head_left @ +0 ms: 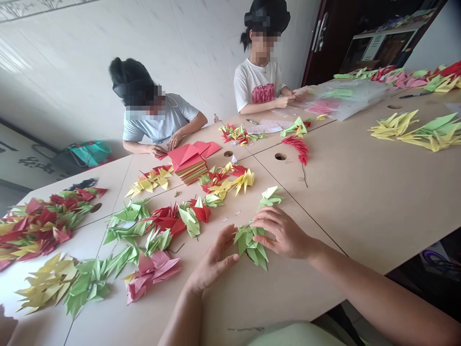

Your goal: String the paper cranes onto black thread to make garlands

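A small cluster of green folded paper cranes [256, 250] lies on the table between my two hands, with a dark string showing at its lower edge. To its left is my left hand [218, 262], fingers apart and thumb out, holding nothing. My right hand [283, 230] curves over the cluster's right side, its thumb and fingers apart near the paper wings; whether the fingertips touch is hard to tell. Just beyond the right fingers stands a single pale green crane [271, 196].
Strung green cranes [126, 230], red cranes [169, 218] and pink cranes [153, 274] lie left. Ahead is a stack of folded paper [190, 168]. Two people sit opposite, one handling red paper, one near plastic bags [345, 98]. A red crane string [298, 146] lies by a table hole [280, 156].
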Motion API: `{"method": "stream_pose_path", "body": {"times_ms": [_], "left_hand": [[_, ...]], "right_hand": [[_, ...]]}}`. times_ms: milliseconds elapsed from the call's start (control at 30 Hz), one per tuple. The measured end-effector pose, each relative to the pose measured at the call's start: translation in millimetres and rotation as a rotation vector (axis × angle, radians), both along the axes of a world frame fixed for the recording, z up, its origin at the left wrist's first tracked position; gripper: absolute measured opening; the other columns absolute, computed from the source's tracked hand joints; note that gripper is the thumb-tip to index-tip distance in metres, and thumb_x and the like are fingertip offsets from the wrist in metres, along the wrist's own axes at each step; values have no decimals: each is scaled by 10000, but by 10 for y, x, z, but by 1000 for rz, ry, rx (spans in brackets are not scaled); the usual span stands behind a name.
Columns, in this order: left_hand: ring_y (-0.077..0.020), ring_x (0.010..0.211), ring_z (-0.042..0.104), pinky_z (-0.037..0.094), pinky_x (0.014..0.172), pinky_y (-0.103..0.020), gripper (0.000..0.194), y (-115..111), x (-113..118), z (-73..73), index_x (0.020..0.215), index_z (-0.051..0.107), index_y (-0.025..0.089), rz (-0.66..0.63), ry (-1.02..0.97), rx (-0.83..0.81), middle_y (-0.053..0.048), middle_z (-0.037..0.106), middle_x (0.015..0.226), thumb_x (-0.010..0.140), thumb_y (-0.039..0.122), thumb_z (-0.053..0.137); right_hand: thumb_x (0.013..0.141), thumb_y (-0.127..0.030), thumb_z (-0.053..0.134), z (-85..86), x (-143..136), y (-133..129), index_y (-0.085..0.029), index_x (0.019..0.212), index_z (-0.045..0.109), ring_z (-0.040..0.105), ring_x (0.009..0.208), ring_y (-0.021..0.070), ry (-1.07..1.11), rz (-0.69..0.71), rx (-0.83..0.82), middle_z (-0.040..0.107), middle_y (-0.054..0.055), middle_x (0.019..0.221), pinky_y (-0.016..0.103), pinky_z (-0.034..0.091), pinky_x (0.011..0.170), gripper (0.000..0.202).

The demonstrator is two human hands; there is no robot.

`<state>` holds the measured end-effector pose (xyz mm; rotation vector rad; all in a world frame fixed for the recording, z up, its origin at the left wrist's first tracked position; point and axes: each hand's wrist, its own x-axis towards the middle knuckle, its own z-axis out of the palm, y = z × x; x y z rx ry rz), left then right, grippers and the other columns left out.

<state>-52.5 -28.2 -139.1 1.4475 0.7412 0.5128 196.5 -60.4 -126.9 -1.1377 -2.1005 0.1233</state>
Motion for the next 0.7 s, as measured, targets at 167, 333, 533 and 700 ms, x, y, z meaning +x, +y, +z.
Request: {"method": "stream_pose_path", "body": {"times_ms": [167,333,533,700], "left_hand": [[-282,1386,334,302,1137,-424,609,9,5,2,1428,352,327,-53,8,15,-61,336,1524,879,318,614],[-280,1369,366,326,1125,-426,608,-4,10,-15,1429,338,330,-43,14,30,-60,324,1529,883,319,607],[-279,1302,446,379,1079,-427,599,-41,91,36,1406,395,263,18,148,243,-118,448,1440,859,362,618],[-298,1156,532,434,979,-420,368,-47,158,123,1151,641,199,-53,276,476,-141,629,1160,846,403,604]], "right_hand": [[925,-365,538,-124,-61,-171,-181,907,666,621,782,187,-5,93,-117,672,73,890,310,521,685,224],[933,-341,527,-134,-128,-167,-201,923,667,642,764,170,32,90,-141,683,52,893,281,529,679,198],[930,-340,518,-96,140,-9,-208,1126,594,620,1011,242,239,-241,-86,659,114,1074,383,521,848,248],[892,-458,514,-325,554,293,-173,1339,388,537,1178,317,426,-552,-185,509,209,1307,464,518,861,544]]}}
